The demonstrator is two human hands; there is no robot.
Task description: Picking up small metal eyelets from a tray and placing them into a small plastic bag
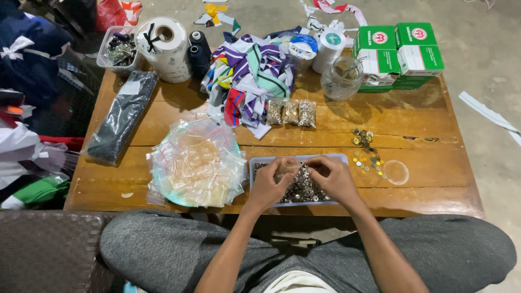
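Your left hand (269, 182) and right hand (332, 176) meet over the shallow tray (259, 163) of small metal fasteners at the near edge of the wooden table (434, 179), right in front of your knees. Between the 2 sets of fingertips you pinch a small clear bag (286, 166): the left hand's fingers are curled around its left side, the right hand's fingers close on its right side from above. The bag sits just above the heap of fasteners, its mouth turned up toward the camera as far as you can judge; it is too small and too see-through to tell its long axis or whether anything is inside.

The tray's long axis runs left to right, parallel to the table edge. Your hands cover its middle, so only the left end, the right corner and a strip of the heap between your wrists show.

Just left of the tray lies a plate (163, 184) piled with empty clear zip bags (198, 160). To the right of your right hand, loose gold and silver fasteners (366, 152) are scattered on the wood. Beyond the tray, 3 filled small packets (291, 112) stand in a row, near a heap of striped fabric strips (255, 76).
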